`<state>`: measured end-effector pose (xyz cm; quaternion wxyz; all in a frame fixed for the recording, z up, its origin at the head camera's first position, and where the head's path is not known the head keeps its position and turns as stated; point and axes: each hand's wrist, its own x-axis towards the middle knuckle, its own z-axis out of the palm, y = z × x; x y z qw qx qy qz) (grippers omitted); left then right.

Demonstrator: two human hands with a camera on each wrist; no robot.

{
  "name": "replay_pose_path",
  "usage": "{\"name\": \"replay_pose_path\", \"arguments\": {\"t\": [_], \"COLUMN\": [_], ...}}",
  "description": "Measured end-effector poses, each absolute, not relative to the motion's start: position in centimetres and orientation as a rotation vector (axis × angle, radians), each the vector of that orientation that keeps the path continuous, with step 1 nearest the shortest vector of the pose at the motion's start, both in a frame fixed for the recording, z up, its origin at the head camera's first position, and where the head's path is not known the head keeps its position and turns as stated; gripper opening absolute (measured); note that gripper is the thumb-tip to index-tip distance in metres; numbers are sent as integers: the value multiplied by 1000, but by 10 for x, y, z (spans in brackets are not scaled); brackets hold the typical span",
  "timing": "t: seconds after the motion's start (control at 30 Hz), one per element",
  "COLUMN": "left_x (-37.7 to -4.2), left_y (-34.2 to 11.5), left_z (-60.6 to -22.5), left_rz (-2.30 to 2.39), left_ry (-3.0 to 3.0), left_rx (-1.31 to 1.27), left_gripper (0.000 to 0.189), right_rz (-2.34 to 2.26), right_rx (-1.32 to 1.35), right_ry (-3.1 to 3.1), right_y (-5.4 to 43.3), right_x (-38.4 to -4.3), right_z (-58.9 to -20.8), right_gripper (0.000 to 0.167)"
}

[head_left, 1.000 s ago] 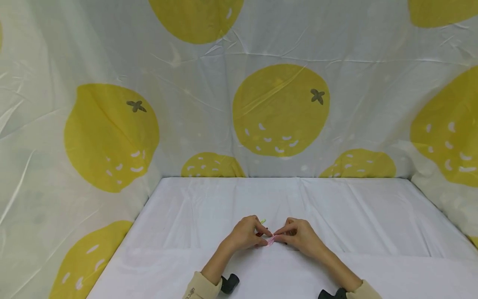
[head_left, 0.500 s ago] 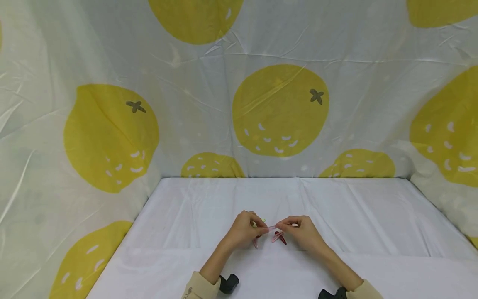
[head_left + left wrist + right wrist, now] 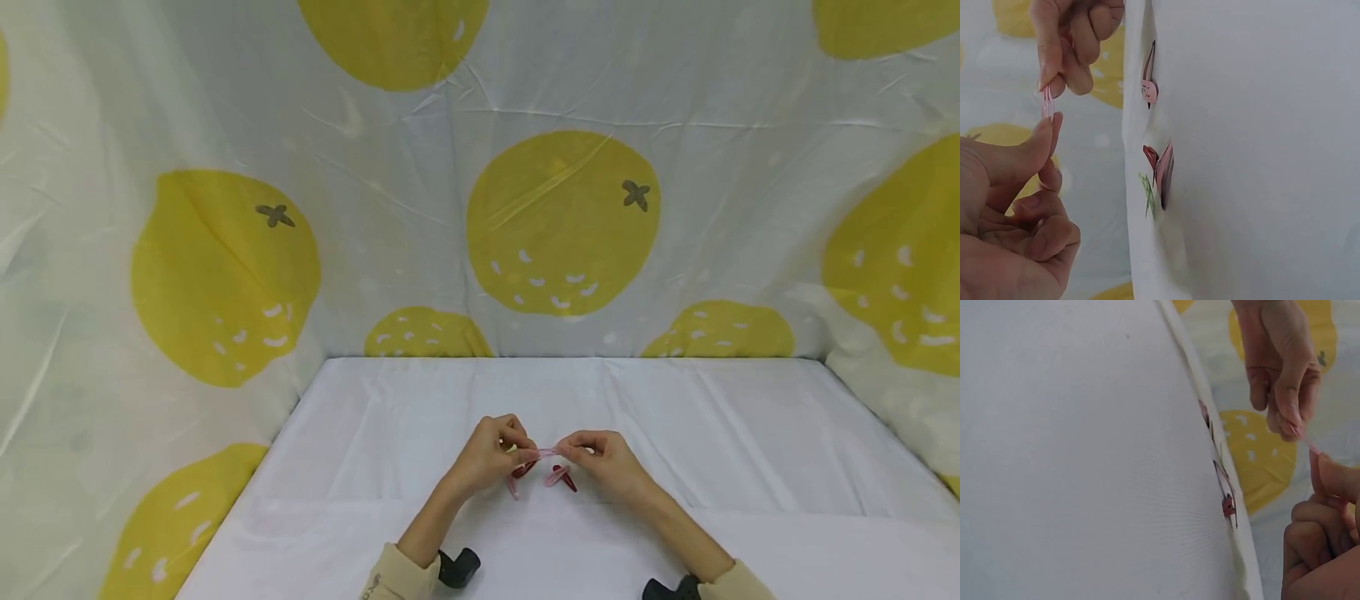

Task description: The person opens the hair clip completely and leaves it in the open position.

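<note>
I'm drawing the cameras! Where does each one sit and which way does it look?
Head: on the head, facing forward and down at table, lemon-patterned cloth, left hand, right hand and sleeves.
Left wrist: on that wrist, facing its hand's work; left hand near, right hand at top.
Right wrist: on that wrist, facing its hand's work; right hand near, left hand at top.
Both wrist views share both hands, pinching a thin pink piece.

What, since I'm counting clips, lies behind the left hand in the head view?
A pink clip, a red clip and a green clip partly show; the left hand hides the rest.
</note>
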<state>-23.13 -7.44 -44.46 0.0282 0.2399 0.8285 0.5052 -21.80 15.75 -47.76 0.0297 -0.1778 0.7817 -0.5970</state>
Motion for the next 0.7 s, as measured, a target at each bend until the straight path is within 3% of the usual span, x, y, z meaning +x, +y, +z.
{"name": "replay_pose_path", "arguments": {"t": [0.17, 0.33, 0.53, 0.7], "left_x": [-233, -235, -233, -230], "left_y": [-75, -73, -69, -67], "left_z": [-445, -447, -449, -449], "left_rz": [1605, 1612, 1429, 1273], "left_ry": [2451, 2555, 2922, 3160], "left_rx": [687, 685, 826, 1033], "left_gripper": [5, 4, 15, 13], "right_rz": [-1850, -1884, -1957, -2030], "right_rx": [-473, -214, -65, -41], "right_ry": [2355, 2358, 2325, 2203], "right_y": [160, 160, 156, 152], "right_x": [-217, -216, -214, -212], "right_z": [-473, -468, -465, -463], "right_gripper": [21, 27, 25, 34]}}
